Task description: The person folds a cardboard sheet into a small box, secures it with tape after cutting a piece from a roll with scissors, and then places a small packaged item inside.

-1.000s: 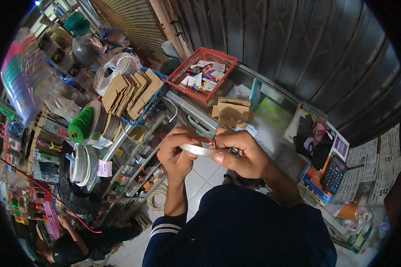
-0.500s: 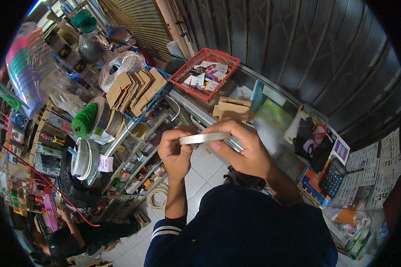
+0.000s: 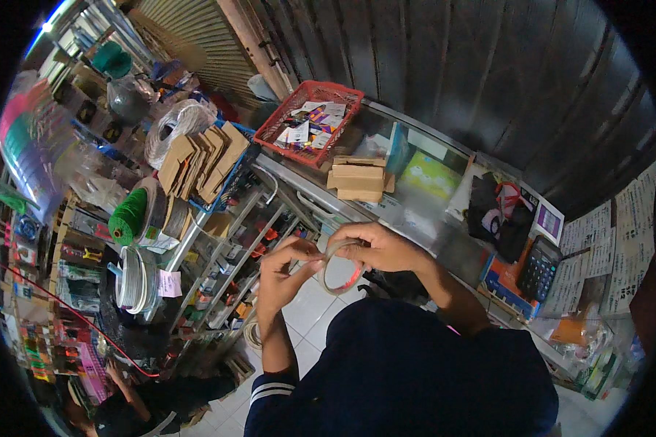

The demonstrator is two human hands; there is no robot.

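A narrow roll of tape [image 3: 348, 285], beige-grey with a reddish tint on the inside of its ring, is held up in front of my chest. My right hand [image 3: 379, 248] grips its upper rim, with the fingers over the top. The thumb and forefinger of my left hand [image 3: 283, 275] pinch together at the roll's left edge. Whether they hold a loose end of tape is too small to tell. The ring's opening faces me, and the tiled floor shows through it.
Beyond my hands runs a glass counter [image 3: 444, 237] with a red basket [image 3: 268, 138] of packets, a folded cardboard piece [image 3: 360, 180] and a calculator [image 3: 540, 266]. Crowded shelves stand left, with flattened cardboard [image 3: 197, 162] and green twine [image 3: 128, 218]. Another person [image 3: 160, 397] is at lower left.
The roll has turned from edge-on to showing its open ring, and both hands have lowered slightly. My left fingers have shifted to a pinch at its edge. The whole view has tilted a little.
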